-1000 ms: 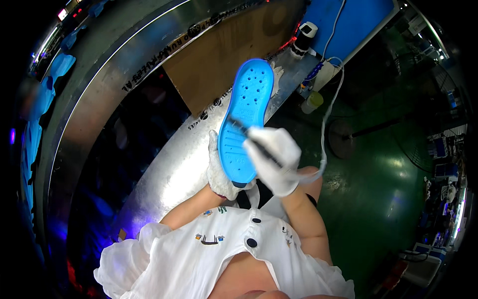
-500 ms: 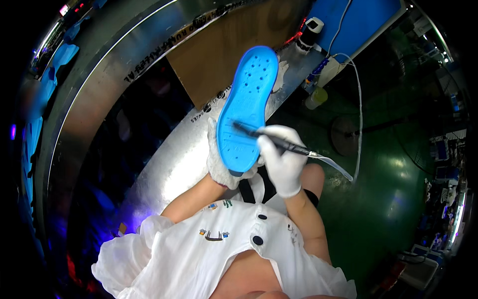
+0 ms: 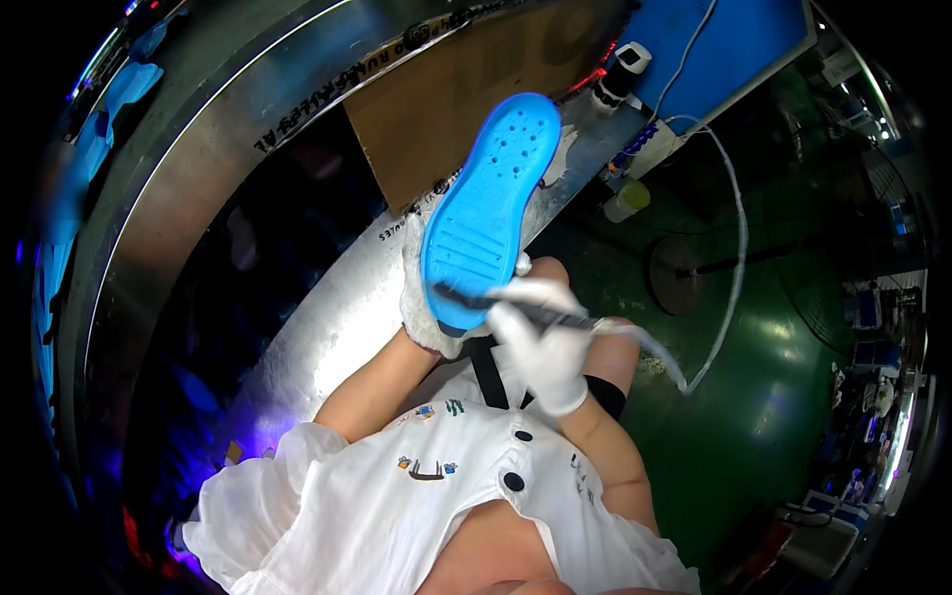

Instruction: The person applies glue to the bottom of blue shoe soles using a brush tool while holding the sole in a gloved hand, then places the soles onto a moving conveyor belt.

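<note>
The sole [image 3: 476,223], bright blue, is held up in front of the lap near the tabletop edge, toe end pointing away; the left hand [image 3: 420,288], gloved, is clamped on it from beneath, with fingers at both sides of the heel. The right hand [image 3: 543,342], also gloved, is closed around the brush [image 3: 560,317], whose blurred tip lies over the heel; whether it touches cannot be told. From here, the likeliest trouble is the sole tipping, since the grip sits only at the heel and the toe end hangs free: a firm press near the toe could twist it. The tube [image 3: 740,228] trailing from the brush in a loose loop might snag on the knee and tug the stroke off line. Fingertips wrapped over the edge could also get brushed by a stroke that runs wide. The tabletop [image 3: 322,307] is shiny bare metal with black markings, glaring beside the left forearm; a cardboard sheet [image 3: 421,129] stands beyond, and a blue panel [image 3: 734,50] rises at the far right. Near that panel are a black-and-white device [image 3: 622,74] and a yellowish jar [image 3: 627,200]. The floor [image 3: 734,426] is glossy green, with a round stand base [image 3: 672,278] on it, and the room behind falls into darkness.
</note>
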`<state>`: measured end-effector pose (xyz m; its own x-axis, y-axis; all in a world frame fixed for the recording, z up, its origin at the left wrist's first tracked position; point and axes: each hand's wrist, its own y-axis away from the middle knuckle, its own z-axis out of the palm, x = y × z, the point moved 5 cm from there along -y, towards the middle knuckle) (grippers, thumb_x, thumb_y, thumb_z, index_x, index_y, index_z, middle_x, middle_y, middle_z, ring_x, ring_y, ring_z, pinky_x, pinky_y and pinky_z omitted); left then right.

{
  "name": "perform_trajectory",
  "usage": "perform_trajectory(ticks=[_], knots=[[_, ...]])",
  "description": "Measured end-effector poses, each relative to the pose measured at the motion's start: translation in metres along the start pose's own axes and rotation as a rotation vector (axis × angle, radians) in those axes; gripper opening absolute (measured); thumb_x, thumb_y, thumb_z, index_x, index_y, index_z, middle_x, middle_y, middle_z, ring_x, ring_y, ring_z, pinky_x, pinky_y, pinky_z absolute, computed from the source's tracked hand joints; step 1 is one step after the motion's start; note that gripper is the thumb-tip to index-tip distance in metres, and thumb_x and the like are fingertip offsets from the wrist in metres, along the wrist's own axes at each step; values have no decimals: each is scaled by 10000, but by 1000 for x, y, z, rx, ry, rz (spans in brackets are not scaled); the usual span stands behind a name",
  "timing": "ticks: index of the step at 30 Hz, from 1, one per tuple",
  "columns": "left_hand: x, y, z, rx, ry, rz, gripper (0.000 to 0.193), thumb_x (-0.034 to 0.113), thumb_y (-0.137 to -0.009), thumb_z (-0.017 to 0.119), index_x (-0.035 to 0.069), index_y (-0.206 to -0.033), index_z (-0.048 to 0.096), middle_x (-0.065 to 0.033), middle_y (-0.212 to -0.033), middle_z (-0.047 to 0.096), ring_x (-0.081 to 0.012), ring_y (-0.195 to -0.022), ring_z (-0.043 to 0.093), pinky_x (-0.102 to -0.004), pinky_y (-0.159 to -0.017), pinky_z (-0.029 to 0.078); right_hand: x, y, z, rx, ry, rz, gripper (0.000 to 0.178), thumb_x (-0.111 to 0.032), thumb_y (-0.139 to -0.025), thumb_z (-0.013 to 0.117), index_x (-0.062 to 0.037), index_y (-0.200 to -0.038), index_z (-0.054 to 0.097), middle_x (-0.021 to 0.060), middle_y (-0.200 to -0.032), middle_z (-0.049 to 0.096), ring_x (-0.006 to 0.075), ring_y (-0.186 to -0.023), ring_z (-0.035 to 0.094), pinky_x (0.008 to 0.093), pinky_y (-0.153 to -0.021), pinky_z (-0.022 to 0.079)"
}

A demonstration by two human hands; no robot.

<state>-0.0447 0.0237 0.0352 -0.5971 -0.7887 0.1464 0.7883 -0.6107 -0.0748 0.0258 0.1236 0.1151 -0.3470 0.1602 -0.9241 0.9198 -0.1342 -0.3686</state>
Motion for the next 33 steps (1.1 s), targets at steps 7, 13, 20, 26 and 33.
perform_trajectory(ticks=[7,13,20,26,33], knots=[[14,-8,11,-97,69,-200,955,749,-898,446,-5,-1476,356,-319,-1308,533,-482,-1013,628,-525,-873,562,-8,-1,7,-183,133,-234,251,-5,-731,797,-17,-963,703,112,-886,710,243,-734,674,329,-674,551],[21,-16,17,-97,-77,-189,916,751,-896,431,36,-1468,387,-364,-1079,622,-422,-893,683,-457,-642,603,-8,-8,5,-237,412,-516,293,-32,-693,833,-58,-962,719,141,-1012,730,251,-687,663,297,-634,533],[19,-17,3,-9,57,-260,885,733,-910,433,110,-1527,315,-402,-1226,518,-500,-939,620,-500,-665,583,-9,-7,5,-264,423,-472,297,-72,-707,819,-83,-987,723,90,-1002,726,237,-681,635,320,-625,543],[24,-18,2,-18,-13,-224,783,662,-965,408,102,-1510,353,-328,-1322,523,-455,-1082,604,-532,-858,554,-6,-23,-8,-309,256,-410,286,-52,-696,828,-58,-962,726,113,-979,741,233,-719,660,300,-680,525],[57,-21,-4,-197,-739,-104,661,545,-1019,396,32,-1431,463,-219,-1385,544,-335,-1202,596,-497,-1011,503,-16,-33,-8,-457,321,-361,241,-53,-741,783,-97,-972,731,81,-1000,731,243,-722,650,316,-674,537]])
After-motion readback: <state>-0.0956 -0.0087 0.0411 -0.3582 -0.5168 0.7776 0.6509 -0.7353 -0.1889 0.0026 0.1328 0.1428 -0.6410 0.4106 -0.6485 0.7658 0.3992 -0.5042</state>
